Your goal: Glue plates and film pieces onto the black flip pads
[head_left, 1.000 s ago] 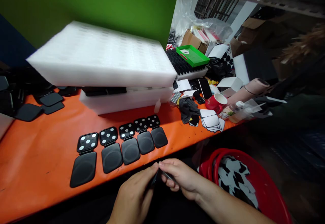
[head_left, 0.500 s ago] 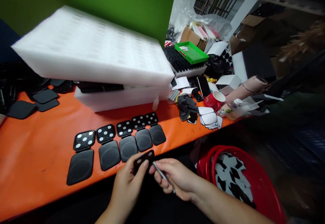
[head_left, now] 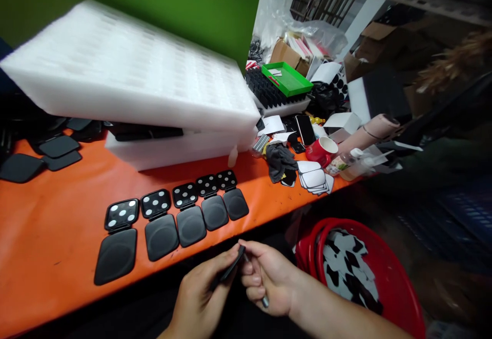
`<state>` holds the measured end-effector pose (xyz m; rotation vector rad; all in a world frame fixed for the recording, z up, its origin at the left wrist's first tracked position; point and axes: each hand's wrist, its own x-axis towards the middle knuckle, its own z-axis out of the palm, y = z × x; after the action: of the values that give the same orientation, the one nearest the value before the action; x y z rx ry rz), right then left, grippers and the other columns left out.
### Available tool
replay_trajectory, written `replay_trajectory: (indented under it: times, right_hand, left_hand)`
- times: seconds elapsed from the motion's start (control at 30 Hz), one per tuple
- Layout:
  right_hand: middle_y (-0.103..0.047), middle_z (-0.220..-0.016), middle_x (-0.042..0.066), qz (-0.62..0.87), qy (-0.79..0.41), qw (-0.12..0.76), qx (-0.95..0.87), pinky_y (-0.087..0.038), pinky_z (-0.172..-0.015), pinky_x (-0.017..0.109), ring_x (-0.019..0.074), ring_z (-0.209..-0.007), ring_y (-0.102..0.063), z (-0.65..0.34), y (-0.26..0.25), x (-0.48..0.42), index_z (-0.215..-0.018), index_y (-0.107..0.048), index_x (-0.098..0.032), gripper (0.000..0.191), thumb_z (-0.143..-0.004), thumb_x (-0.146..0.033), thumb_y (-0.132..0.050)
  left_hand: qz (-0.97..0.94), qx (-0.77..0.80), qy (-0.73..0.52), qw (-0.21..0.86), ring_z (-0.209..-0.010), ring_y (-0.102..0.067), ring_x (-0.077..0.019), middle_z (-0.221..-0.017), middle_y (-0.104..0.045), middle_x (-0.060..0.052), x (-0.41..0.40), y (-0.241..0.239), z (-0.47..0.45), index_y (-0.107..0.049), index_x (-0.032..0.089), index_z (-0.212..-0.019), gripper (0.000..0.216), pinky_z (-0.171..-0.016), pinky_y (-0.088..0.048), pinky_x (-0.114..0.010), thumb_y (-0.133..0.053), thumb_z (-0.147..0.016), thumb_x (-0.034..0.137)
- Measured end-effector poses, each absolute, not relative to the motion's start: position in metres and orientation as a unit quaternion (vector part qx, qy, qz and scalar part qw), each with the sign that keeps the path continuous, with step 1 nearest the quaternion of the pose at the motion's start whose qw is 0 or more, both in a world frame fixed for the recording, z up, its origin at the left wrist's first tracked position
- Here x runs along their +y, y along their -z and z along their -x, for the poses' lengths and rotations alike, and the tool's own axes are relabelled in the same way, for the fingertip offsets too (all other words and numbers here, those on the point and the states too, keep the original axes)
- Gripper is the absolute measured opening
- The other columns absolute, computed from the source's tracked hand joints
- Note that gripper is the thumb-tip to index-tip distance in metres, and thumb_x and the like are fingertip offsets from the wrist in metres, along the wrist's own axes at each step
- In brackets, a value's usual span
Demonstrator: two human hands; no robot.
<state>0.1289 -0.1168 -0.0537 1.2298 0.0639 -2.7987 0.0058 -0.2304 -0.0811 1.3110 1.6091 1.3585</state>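
My left hand (head_left: 202, 290) is closed on a small black panel (head_left: 232, 266), now seen nearly edge-on above my lap, at the table's front edge. In my right hand (head_left: 271, 277) is a slim silver metal rod (head_left: 265, 301), its lower end poking out below the curled fingers. The thumb and forefinger of that hand meet the panel's upper edge; the rod's upper tip is mostly hidden there. Behind my hands, several hinged black pieces (head_left: 162, 236) lie unfolded in a row on the orange table (head_left: 57, 226), each with a dotted half (head_left: 156, 203) and a plain half.
Two stacked white foam blocks (head_left: 154, 83) stand behind the row. Loose black panels (head_left: 59, 146) lie at left. A red mug (head_left: 322, 150), grey cloth (head_left: 282, 161) and white-faced cards (head_left: 312, 176) sit at right. A red bucket (head_left: 400, 282) of scraps stands below the table edge.
The black panel has turned from showing its dotted face to nearly edge-on. My two hands have come closer together, and my right fingers now meet the panel. The view has shifted slightly.
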Motion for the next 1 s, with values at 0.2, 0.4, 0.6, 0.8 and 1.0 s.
replay_trajectory:
  times: [0.2, 0.4, 0.6, 0.8, 1.0]
  right_hand:
    - [-0.038, -0.051, -0.007, -0.443, 0.887, -0.034, 0.128, -0.016, -0.036, 0.015, 0.0022, -0.036, -0.028, -0.15, 0.074, -0.125, -0.078, -0.049, -0.016, 0.032, -0.082, -0.048, -0.048]
    - [-0.04, -0.062, -0.006, -0.528, 0.757, -0.181, 0.34, -0.019, -0.039, 0.016, 0.0028, -0.043, -0.033, -0.176, 0.116, -0.102, -0.086, -0.05, -0.016, 0.026, -0.08, -0.041, -0.051]
    - [-0.04, -0.061, -0.006, -0.541, 0.702, -0.229, 0.402, -0.018, -0.038, 0.017, 0.004, -0.042, -0.031, -0.169, 0.134, -0.085, -0.071, -0.045, -0.018, 0.031, -0.074, -0.047, -0.053]
    - [-0.058, -0.076, 0.006, -0.547, 0.52, -0.179, 0.631, -0.043, -0.063, 0.03, 0.0193, -0.072, -0.055, -0.188, 0.114, -0.07, -0.075, -0.059, -0.017, 0.029, -0.078, -0.044, -0.048]
    - [-0.062, -0.088, 0.005, -0.418, 0.48, -0.172, 0.752, -0.045, -0.071, 0.028, 0.0181, -0.079, -0.059, -0.177, 0.075, -0.076, -0.104, -0.058, -0.021, 0.026, -0.085, -0.034, -0.045]
  left_hand:
    - [-0.438, 0.646, -0.502, 0.372, -0.088, -0.063, -0.0179, -0.102, -0.066, -0.005, -0.217, 0.082, -0.008, -0.059, 0.022, -0.103, 0.022, -0.078, -0.05, -0.027, -0.051, -0.082, 0.024]
    - [-0.309, 0.672, -0.529, 0.416, -0.082, -0.062, -0.0189, -0.086, -0.066, -0.003, -0.201, 0.08, -0.003, -0.059, 0.018, -0.093, 0.023, -0.072, -0.048, -0.026, -0.054, -0.079, 0.036]
    - [-0.28, 0.651, -0.526, 0.471, -0.085, -0.06, -0.0207, -0.086, -0.064, -0.004, -0.198, 0.083, -0.005, -0.058, 0.018, -0.096, 0.028, -0.075, -0.045, -0.03, -0.054, -0.078, 0.039]
    - [-0.245, 0.63, -0.548, 0.493, -0.082, -0.059, -0.0207, -0.085, -0.064, -0.005, -0.185, 0.081, -0.008, -0.057, 0.017, -0.095, 0.03, -0.071, -0.046, -0.029, -0.057, -0.075, 0.04]
    - [-0.285, 0.593, -0.589, 0.469, -0.087, -0.062, -0.0224, -0.091, -0.065, -0.008, -0.136, 0.081, -0.012, -0.054, 0.014, -0.102, 0.033, -0.076, -0.048, -0.034, -0.054, -0.078, 0.037]
